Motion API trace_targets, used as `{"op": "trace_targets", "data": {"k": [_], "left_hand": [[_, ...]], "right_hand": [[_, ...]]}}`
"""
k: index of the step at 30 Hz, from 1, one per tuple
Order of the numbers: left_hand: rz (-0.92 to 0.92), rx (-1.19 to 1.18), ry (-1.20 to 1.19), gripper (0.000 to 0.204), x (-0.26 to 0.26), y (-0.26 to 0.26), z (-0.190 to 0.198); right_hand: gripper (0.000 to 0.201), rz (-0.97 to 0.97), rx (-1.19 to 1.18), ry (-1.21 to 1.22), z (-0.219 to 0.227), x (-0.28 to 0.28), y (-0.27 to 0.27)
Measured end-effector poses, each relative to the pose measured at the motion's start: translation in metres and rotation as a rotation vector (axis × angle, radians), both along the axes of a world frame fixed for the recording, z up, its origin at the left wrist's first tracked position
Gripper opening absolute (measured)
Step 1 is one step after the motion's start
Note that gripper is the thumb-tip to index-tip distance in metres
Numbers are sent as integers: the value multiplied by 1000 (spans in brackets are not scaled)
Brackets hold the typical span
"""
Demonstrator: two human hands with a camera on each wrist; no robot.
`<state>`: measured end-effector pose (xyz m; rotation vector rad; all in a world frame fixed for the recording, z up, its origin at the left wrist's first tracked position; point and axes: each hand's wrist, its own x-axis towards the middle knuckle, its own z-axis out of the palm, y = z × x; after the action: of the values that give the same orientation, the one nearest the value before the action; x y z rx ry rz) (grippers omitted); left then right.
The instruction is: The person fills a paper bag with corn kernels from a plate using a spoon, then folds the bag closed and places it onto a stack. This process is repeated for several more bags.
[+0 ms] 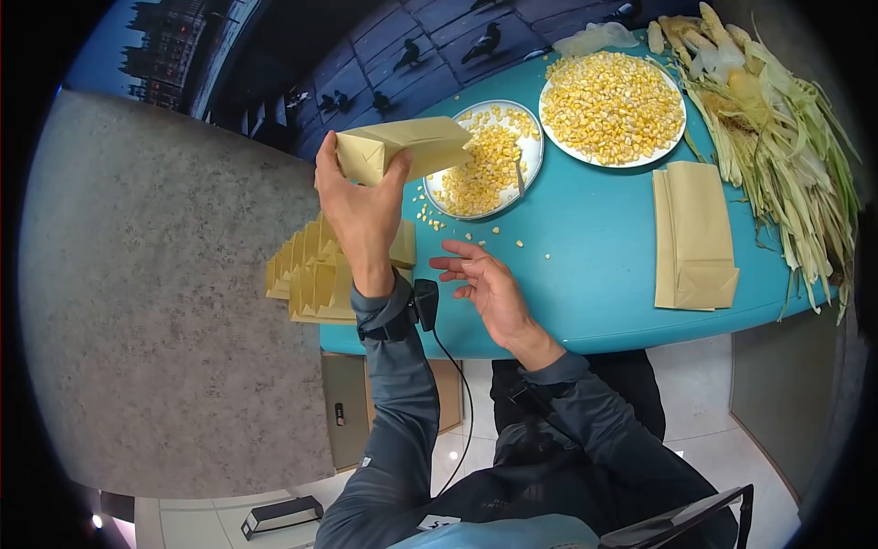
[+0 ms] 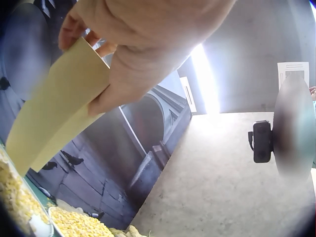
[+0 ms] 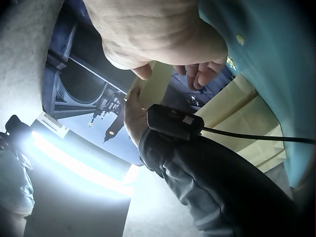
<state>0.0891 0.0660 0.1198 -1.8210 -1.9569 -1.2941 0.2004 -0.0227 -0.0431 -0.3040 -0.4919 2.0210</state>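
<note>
My left hand (image 1: 361, 215) grips the bottom end of a pale yellow paper bag (image 1: 412, 146), thumb on one side and fingers on the other. Raised above the table, the bag lies nearly on its side, its far end overlapping the smaller plate (image 1: 537, 151) in the head view. Corn kernels (image 1: 489, 169) cover much of that plate, and a spoon (image 1: 521, 178) rests in them. With fingers spread and nothing held, my right hand (image 1: 494, 297) hovers over the near part of the table. In the left wrist view the bag (image 2: 64, 98) slants down toward the kernels.
Several paper bags (image 1: 315, 274) stand at the table's left edge. A larger plate (image 1: 551, 137) is heaped with kernels. Folded paper bags (image 1: 695, 238) lie flat at right, beside corn husks (image 1: 786, 156) and cobs. Loose kernels (image 1: 434, 222) dot the teal table (image 1: 604, 265).
</note>
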Motion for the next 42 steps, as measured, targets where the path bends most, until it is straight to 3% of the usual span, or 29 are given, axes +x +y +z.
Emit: {"op": "trace_targets", "data": {"k": [13,16,19,26,29,31,35,42], "left_hand": [[-29,49,129,94,5,-11,10],[-53,2,-6,95,14,-18,14],[-43,-68,62,95,7,-9,9],[-59,53,98,93,7,-14,11],[-15,5,47,95,9,-19,14],[-91,60,-101,95,14,-24,16],[-40,25,45,96,9,-13,6],[-93,80,-56,100,8,-21,-7]], "right_hand": [[58,8,-8,10,0,0,-3],[58,0,0,10,0,2,3],[58,8,6,18,1,0,-3],[59,17,11,44,6,4,-1],[59,26,1,43,5,2,-7],[58,11,14,45,6,3,1],[59,32,9,25,8,1,-9],[59,13,28,17,9,2,-5]]}}
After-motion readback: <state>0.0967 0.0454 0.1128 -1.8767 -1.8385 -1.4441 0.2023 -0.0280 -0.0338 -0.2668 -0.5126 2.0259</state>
